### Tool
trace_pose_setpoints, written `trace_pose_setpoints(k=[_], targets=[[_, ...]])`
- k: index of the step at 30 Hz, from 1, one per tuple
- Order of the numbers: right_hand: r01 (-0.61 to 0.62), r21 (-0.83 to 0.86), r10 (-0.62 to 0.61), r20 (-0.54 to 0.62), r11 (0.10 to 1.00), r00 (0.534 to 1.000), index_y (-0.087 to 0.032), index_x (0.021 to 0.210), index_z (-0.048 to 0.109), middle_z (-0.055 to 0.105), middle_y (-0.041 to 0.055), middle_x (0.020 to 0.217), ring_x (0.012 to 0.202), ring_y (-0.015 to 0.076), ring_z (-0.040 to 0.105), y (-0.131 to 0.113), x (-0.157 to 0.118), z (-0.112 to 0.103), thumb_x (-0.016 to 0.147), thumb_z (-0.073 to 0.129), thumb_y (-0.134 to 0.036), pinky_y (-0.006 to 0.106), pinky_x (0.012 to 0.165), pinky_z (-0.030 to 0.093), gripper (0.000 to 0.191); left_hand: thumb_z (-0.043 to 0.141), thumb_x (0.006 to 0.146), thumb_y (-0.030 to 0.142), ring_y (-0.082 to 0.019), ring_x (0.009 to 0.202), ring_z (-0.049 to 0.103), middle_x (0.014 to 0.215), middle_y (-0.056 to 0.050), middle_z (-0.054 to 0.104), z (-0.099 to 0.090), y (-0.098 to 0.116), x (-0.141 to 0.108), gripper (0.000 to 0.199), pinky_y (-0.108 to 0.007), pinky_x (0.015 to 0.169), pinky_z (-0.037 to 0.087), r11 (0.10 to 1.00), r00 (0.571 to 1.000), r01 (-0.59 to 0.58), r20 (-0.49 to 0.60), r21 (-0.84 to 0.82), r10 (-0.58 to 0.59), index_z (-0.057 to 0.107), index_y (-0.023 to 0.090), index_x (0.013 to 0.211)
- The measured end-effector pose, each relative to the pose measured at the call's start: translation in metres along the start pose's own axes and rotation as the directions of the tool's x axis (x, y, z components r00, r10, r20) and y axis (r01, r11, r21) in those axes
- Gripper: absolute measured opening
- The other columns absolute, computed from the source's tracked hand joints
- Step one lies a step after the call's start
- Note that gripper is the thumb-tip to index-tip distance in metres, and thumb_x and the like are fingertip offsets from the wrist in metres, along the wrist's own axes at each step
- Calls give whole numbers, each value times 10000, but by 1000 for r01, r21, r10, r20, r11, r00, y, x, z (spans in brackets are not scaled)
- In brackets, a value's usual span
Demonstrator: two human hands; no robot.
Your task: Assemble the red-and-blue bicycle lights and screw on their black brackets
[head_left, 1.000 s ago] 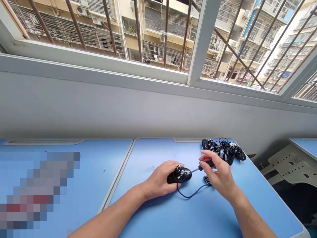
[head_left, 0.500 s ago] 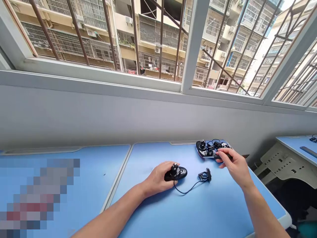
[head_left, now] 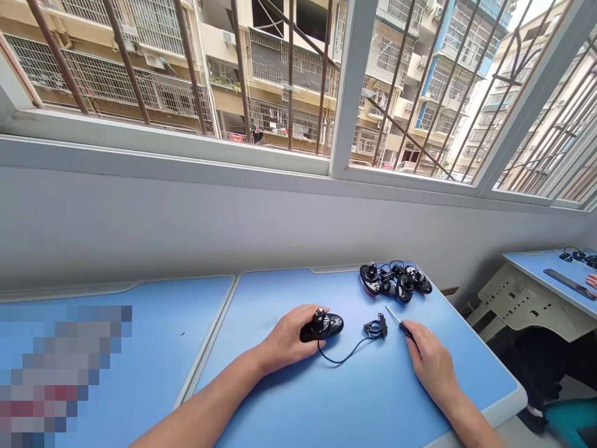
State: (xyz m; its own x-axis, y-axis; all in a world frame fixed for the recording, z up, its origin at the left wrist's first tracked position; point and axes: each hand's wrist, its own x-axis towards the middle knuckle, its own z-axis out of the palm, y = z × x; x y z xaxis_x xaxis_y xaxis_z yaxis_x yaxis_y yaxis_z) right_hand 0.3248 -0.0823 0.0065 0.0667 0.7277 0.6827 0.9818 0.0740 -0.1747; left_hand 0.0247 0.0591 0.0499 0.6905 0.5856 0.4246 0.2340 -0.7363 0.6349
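Your left hand (head_left: 293, 340) sits at 7 o'clock on the blue surface (head_left: 261, 292), its fingers (head_left: 310, 311) clenched over the top of a glossy black joystick controller (head_left: 324, 326), with the short stick poking up between them. The controller rests on the surface inside your grip. A thin black cable (head_left: 345, 359) loops down from it toward 5 o'clock, then curves back up to a small black clip connector (head_left: 375, 326), which lies on the surface just beside the controller and outside your hand.

Your right hand (head_left: 431, 364) is at 5 o'clock, its fingers grasping the black handle of a small screwdriver (head_left: 401, 325). The silver shaft points toward 11 o'clock, and its tip stops near the clip connector without touching it.

At 12 o'clock, at the far edge of the surface, a cluster of similar black controllers (head_left: 395, 280) lies tangled with thin cables. No brand or writing on them is legible at this size.

At 2 o'clock, another person's hand (head_left: 592, 283) rests at the edge of a separate blue desk (head_left: 527, 261), which carries more black units (head_left: 578, 256) and a long dark strip (head_left: 569, 284). Ahead, beyond a grey wall (head_left: 186, 230), a barred window (head_left: 352, 93) looks onto apartment blocks with caged balconies.
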Motion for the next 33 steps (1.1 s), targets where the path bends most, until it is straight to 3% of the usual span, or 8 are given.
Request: trace_pose_setpoints(k=[4, 9, 12, 15, 19, 22, 26, 33], targets=[[47, -64, -47, 8, 997, 999, -236, 1099, 623, 723, 81, 1015, 885, 267, 703, -5, -1, -1, 963, 394, -263, 403, 671, 607, 268, 642, 681, 137, -227, 1008, 630, 1096, -53, 701, 1, 1, -1, 421, -342, 900, 502, 1000, 1000, -5, 0, -1, 5, 630, 214, 1095], [20, -24, -18, 65, 1000, 998, -249, 1164, 597, 699, 77, 1101, 960, 260, 687, 0, 1, -9, 930, 463, -282, 378, 713, 608, 272, 662, 644, 99, -225, 998, 633, 1090, -45, 703, 3, 0, -1, 449, -339, 902, 503, 1000, 1000, -6, -12, 13, 6, 634, 210, 1078], [8, 18, -9, 52, 1000, 999, -248, 1201, 583, 680, 81, 1146, 1019, 264, 663, -7, 13, -17, 919, 509, -289, 387, 754, 594, 295, 663, 645, 100, -226, 989, 634, 1079, -41, 704, 3, 1, -1, 440, -341, 893, 505, 1000, 1000, -6, -10, 15, 6, 632, 216, 1069], [109, 95, -110, 8, 990, 994, -228, 1202, 586, 665, 103, 1148, 1039, 267, 629, -30, 38, -19, 926, 528, -282, 426, 834, 548, 287, 671, 655, 115, -232, 999, 635, 1088, -43, 700, 2, 2, -1, 438, -344, 891, 506, 1000, 1000, -12, -12, 19, 12, 630, 216, 1079], [269, 138, -281, 76, 953, 957, -217, 1141, 629, 662, 115, 1107, 958, 262, 608, -70, 71, -5, 877, 593, -213, 430, 816, 499, 267, 663, 668, 107, -231, 1010, 633, 1095, -46, 696, 3, 2, -1, 424, -339, 894, 501, 999, 1000, -28, -13, 26, 29, 631, 209, 1079], [328, 162, -354, 167, 930, 920, -232, 1028, 675, 696, 66, 954, 829, 227, 604, -87, 85, 12, 806, 689, -178, 389, 778, 464, 229, 668, 649, 91, -230, 1007, 629, 1096, -44, 697, 4, 1, -2, 466, -345, 902, 491, 999, 1000, -25, -13, 29, 25, 617, 213, 1096], [367, 199, -398, 144, 909, 906, -244, 881, 685, 691, 5, 777, 704, 167, 595, -90, 85, 30, 829, 666, -155, 389, 856, 400, 105, 668, 634, 81, -231, 966, 641, 1073, -38, 704, 5, 1, -2, 434, -341, 887, 490, 998, 999, -32, 1, 56, 32, 627, 222, 1042], [417, 193, -432, 40, 888, 901, -222, 771, 655, 669, -14, 680, 633, 143, 548, -90, 78, 36, 881, 570, -125, 389, 925, 358, 169, 657, 635, 94, -247, 982, 641, 1085, -51, 706, 5, 2, -2, 443, -347, 893, 488, 998, 999, -46, 10, 51, 46, 627, 220, 1058]])
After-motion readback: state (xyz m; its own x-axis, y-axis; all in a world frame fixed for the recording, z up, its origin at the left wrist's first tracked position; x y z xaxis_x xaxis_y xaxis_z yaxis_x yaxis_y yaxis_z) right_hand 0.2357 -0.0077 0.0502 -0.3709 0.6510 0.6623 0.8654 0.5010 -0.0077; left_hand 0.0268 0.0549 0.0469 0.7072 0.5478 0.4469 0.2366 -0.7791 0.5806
